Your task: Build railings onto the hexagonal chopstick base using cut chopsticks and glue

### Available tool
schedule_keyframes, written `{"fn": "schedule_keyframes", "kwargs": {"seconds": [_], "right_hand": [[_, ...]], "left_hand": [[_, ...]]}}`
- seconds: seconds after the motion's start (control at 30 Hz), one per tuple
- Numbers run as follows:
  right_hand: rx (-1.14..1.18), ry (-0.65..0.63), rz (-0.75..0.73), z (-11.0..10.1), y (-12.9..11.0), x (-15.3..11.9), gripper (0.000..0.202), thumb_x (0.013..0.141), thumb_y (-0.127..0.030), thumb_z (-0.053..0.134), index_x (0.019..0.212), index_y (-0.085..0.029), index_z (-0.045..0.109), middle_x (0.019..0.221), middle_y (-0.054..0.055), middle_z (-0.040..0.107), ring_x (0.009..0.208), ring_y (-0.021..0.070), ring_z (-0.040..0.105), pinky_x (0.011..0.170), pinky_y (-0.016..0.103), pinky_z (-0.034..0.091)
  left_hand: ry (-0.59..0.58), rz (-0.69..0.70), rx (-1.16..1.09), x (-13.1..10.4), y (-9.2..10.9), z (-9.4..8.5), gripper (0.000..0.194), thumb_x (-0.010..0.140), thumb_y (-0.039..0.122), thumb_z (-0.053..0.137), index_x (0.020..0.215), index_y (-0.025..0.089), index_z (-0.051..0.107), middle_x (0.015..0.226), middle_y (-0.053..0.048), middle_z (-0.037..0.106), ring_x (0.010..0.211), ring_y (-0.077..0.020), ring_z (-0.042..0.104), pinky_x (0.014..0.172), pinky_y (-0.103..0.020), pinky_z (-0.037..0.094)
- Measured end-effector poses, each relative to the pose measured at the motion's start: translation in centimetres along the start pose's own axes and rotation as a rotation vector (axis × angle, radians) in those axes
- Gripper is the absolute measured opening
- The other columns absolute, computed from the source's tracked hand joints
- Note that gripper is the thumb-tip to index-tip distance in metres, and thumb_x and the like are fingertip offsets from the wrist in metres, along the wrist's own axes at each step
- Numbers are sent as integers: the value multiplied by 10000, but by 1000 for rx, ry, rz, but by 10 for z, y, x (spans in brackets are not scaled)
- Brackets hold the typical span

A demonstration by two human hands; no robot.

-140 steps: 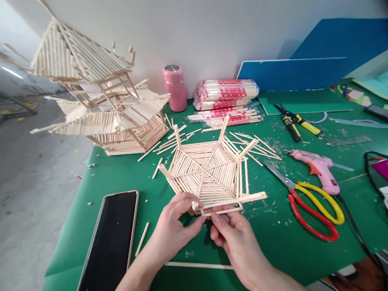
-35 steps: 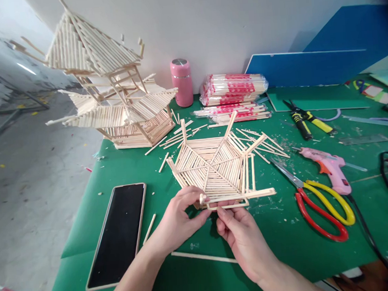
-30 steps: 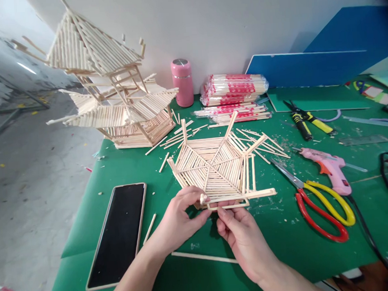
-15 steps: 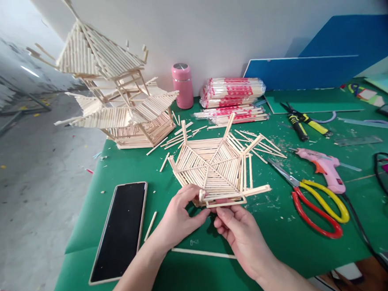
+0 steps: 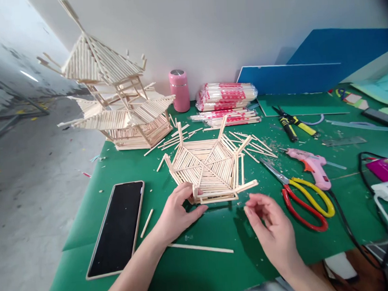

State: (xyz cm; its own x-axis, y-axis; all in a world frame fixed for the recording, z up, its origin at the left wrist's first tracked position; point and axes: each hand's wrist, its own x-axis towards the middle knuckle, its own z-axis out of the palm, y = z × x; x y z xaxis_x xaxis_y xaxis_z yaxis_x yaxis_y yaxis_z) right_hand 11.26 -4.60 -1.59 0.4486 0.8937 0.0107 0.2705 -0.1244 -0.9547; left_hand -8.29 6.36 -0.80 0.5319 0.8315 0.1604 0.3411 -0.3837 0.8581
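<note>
A hexagonal base of pale wooden sticks (image 5: 204,162) lies on the green table, with short posts rising at its corners. My left hand (image 5: 178,211) grips its near left corner, fingers round the post there and thumb stretched along the front edge. Along that front edge runs a narrow rectangle of sticks (image 5: 219,200). To the right, apart from the base, my right hand (image 5: 271,228) hovers over the table with fingers loosely curled; nothing shows in it. One loose stick (image 5: 201,248) lies in front of the base, and a shorter stick (image 5: 146,223) lies left of my left hand.
A tall stick pagoda (image 5: 118,106) stands at the back left. A phone (image 5: 116,230) lies at left. Right are scissors (image 5: 304,204), a pink glue gun (image 5: 310,166) and pliers (image 5: 295,125). Behind stand a pink flask (image 5: 179,91) and bagged sticks (image 5: 227,96).
My right hand has let go of the base's front edge and moved right, away from it. My left hand stays at the corner. The whole view has shifted slightly.
</note>
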Motion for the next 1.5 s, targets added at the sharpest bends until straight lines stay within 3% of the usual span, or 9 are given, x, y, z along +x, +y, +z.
{"fn": "schedule_keyframes", "kwargs": {"seconds": [0.07,0.17,0.4,0.93,1.5], "right_hand": [[-183,-5,-193,-6,3,13,297,769,-226,590,1056,-231,516,912,56,534,752,167,544,671,308,466],[-386,-127,-392,-11,0,33,387,757,-226,603,1130,-234,501,1054,91,465,780,173,536,658,317,474],[-480,-270,-563,-18,-5,59,264,764,-261,608,1026,-228,595,1071,90,476,892,214,563,793,366,474],[-453,-269,-603,-18,0,61,250,753,-223,632,1001,-218,600,1054,69,457,847,172,564,792,342,489],[-456,-246,-605,-15,-2,59,241,749,-223,634,987,-214,600,1051,69,462,884,187,565,809,346,483]], "left_hand": [[1,-1,-4,0,-2,1,144,721,196,616,856,167,577,854,-42,565,666,-120,528,624,-266,478],[-2,2,0,0,-3,1,142,731,213,615,858,164,575,838,-39,559,671,-122,529,626,-267,478],[13,5,13,1,0,1,119,737,224,616,834,162,586,802,-34,565,673,-128,540,636,-271,481],[-17,-34,-25,4,2,-1,91,727,209,631,790,152,602,823,-55,574,764,-159,568,715,-294,475],[-8,-30,-63,6,4,-3,36,751,163,582,746,141,610,793,-60,597,754,-157,585,709,-287,474]]}}
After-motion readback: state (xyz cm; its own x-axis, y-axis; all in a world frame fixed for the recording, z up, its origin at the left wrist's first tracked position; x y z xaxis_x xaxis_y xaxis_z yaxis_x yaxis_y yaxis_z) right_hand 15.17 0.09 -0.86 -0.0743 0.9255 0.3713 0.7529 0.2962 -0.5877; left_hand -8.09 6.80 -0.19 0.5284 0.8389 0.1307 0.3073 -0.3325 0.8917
